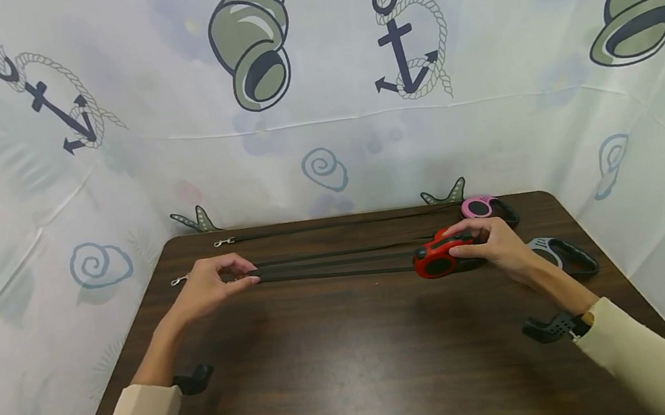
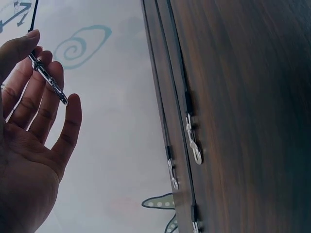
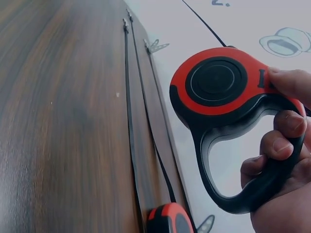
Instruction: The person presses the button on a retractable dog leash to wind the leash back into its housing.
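Observation:
My left hand pinches the end of a black leash cord between thumb and finger, just above its silver clip. The clip lies across the other fingers in the left wrist view. My right hand grips a red and black retractable leash by its loop handle, thumb on the red casing. The cord stretches between the hands above the table. Behind the held casing, a second red leash lies on the table, partly hidden in the head view.
A pink retractable leash lies along the back edge of the dark wooden table. A grey one sits at the right. Several cords run leftward, with silver clips at their ends. Patterned cloth hangs behind.

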Demonstrator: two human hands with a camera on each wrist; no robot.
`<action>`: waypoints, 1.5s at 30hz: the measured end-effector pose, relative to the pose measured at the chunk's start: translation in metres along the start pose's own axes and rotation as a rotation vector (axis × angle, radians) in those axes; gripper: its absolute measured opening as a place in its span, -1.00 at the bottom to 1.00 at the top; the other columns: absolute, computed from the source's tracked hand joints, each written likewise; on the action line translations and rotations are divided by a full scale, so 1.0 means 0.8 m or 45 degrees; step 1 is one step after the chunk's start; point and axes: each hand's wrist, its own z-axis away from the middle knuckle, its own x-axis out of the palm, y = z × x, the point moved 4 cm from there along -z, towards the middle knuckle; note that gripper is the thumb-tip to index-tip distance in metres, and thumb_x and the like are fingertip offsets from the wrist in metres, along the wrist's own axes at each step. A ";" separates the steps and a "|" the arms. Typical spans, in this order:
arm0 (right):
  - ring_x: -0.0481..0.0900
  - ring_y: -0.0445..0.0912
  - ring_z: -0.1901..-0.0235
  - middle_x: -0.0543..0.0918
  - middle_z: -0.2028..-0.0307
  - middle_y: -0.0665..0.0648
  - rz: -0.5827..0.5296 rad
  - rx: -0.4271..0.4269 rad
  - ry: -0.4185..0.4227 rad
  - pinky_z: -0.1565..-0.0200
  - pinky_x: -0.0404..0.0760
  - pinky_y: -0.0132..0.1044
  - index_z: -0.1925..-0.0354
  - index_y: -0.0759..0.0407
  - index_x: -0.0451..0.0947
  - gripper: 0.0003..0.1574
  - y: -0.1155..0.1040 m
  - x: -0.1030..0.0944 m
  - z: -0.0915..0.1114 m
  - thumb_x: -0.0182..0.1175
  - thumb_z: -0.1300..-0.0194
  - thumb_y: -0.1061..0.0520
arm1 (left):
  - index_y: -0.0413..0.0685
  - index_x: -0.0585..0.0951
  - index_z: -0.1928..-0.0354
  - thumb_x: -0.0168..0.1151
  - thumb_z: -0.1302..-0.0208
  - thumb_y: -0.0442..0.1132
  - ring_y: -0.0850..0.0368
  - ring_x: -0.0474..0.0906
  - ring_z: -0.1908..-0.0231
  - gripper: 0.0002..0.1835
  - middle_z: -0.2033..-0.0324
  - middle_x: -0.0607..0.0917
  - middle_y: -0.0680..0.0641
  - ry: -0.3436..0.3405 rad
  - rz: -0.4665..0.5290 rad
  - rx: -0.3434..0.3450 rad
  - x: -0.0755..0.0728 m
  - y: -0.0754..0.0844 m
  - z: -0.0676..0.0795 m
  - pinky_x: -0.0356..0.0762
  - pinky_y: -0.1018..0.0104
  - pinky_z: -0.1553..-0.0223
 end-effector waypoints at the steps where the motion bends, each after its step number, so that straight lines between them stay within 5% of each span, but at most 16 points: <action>1: 0.68 -0.04 0.20 0.82 0.15 0.04 0.009 0.002 -0.003 0.12 0.72 -0.27 -0.17 0.33 0.66 -0.57 0.000 0.000 -0.002 0.42 -0.39 0.22 | 0.04 0.80 0.17 0.59 -0.26 -0.15 0.16 0.69 0.28 -0.84 0.33 0.79 0.11 0.001 0.004 0.005 0.001 0.002 -0.002 0.61 0.26 0.20; 15: 0.71 -0.04 0.28 0.82 0.23 0.11 -0.017 -0.071 -0.058 0.15 0.75 -0.26 -0.14 0.32 0.67 -0.61 -0.001 0.005 -0.034 0.40 -0.37 0.27 | 0.05 0.80 0.19 0.59 -0.26 -0.16 0.18 0.72 0.26 -0.85 0.32 0.80 0.09 0.006 0.038 -0.006 0.020 0.025 -0.016 0.63 0.33 0.18; 30: 0.73 -0.02 0.26 0.82 0.21 0.20 -0.078 -0.049 -0.051 0.16 0.75 -0.24 -0.14 0.29 0.69 -0.59 -0.012 0.042 -0.026 0.42 -0.35 0.25 | 0.06 0.79 0.19 0.59 -0.25 -0.21 0.15 0.70 0.31 -0.86 0.33 0.78 0.12 -0.032 0.068 0.027 0.029 0.038 -0.013 0.67 0.17 0.20; 45: 0.70 -0.03 0.26 0.81 0.21 0.17 -0.113 -0.092 -0.082 0.17 0.73 -0.25 -0.13 0.26 0.70 -0.59 -0.008 0.050 -0.012 0.44 -0.34 0.22 | 0.09 0.78 0.19 0.58 -0.26 -0.18 0.14 0.70 0.29 -0.85 0.34 0.76 0.12 0.015 0.059 0.019 0.062 0.075 0.009 0.64 0.11 0.19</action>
